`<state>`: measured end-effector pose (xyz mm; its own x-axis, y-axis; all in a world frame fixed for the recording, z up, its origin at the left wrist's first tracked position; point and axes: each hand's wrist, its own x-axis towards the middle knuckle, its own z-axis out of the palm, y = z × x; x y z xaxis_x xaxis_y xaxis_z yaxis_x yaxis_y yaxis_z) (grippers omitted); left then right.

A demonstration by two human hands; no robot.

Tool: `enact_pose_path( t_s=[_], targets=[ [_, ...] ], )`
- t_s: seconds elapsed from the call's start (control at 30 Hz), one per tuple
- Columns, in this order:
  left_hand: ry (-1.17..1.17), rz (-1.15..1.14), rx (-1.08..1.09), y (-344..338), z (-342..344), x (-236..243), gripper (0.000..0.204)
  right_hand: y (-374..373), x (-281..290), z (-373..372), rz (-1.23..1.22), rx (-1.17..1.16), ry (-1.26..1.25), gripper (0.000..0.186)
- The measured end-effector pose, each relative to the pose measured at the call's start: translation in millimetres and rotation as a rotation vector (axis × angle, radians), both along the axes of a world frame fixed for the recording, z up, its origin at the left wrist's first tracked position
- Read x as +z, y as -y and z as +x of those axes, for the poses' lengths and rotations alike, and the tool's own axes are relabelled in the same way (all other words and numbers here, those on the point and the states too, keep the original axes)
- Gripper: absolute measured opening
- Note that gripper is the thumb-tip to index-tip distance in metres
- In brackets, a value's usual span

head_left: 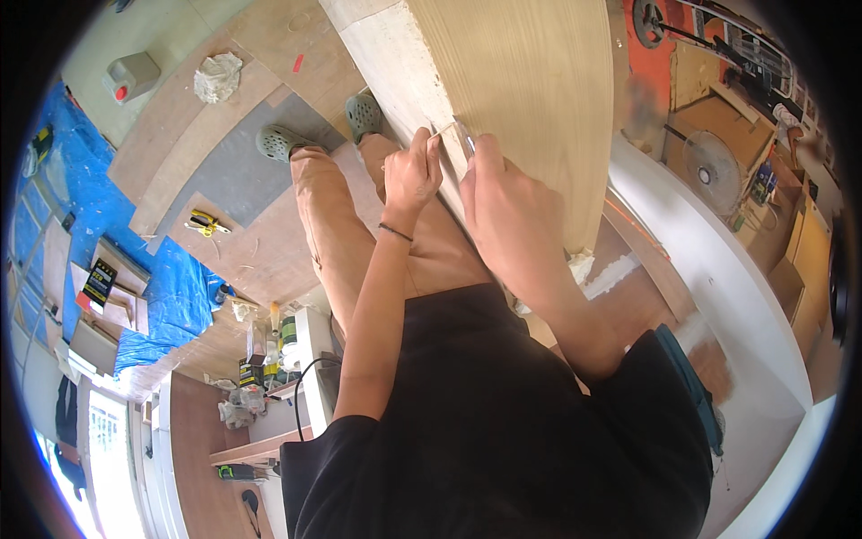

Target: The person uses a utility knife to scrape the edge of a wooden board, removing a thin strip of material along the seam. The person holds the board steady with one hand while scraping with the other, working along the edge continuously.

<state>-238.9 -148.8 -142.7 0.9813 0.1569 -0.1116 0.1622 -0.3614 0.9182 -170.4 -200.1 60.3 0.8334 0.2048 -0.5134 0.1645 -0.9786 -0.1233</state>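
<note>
My left hand is closed in a pinch at the edge of a wood-grain panel. Between its fingertips and the panel shows a thin pale strip. Close beside it, my right hand wraps round a slim tool with a metallic part; the fingers hide most of it, so its exact kind cannot be told. The tool sits right at the panel's edge. A whitish, rough band runs along the panel's left side.
Yellow-and-black pliers lie on the board-covered floor at left, with a crumpled white bag and a grey jug farther off. Blue sheeting spreads at far left. A fan stands at right beyond a white curved edge.
</note>
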Motion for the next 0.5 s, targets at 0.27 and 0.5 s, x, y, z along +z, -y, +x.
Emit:
enact_pose_path(
  t_s=[0.27, 0.5],
  targets=[
    [0.027, -0.021, 0.019, 4, -3, -3, 0.023, -1, -1, 0, -0.015, 0.006, -0.01, 0.016],
    [0.012, -0.022, -0.006, 8, -10, -10, 0.021, -5, -2, 8, -0.022, 0.008, -0.027, 0.015]
  ],
)
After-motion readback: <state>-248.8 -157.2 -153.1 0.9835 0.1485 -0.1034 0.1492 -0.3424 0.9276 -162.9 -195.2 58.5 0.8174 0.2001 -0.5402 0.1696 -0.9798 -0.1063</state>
